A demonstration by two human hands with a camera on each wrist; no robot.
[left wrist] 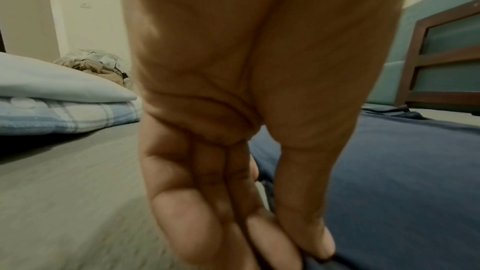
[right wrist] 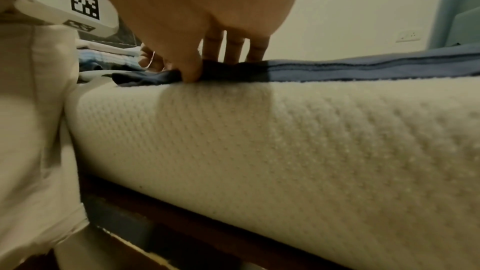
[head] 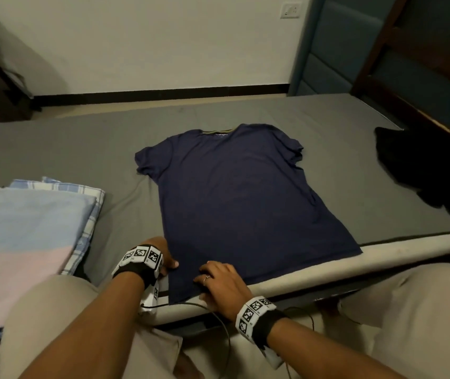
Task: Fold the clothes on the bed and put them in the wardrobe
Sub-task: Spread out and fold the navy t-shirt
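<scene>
Flat on the bed (head: 81,149), the navy T-shirt (head: 240,198) has both hands' fingers (head: 170,262) pinching its hem.

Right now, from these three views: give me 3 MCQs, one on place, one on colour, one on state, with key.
1. Where is the folded stack of bedding?
A. On the bed, left of the T-shirt
B. On top of the T-shirt
C. On the floor

2. What colour is the T-shirt?
A. Red
B. Navy blue
C. White

3. How does the T-shirt lie?
A. Rolled into a ball
B. Folded in half
C. Spread flat, collar away from the person

Key: 1 A, the head view shows it on the grey mattress beside the shirt's left edge. 2 B, dark blue in all views. 3 C, both sleeves are out, and the left hand and right hand are at the near hem, the left's grip pinching it.
</scene>
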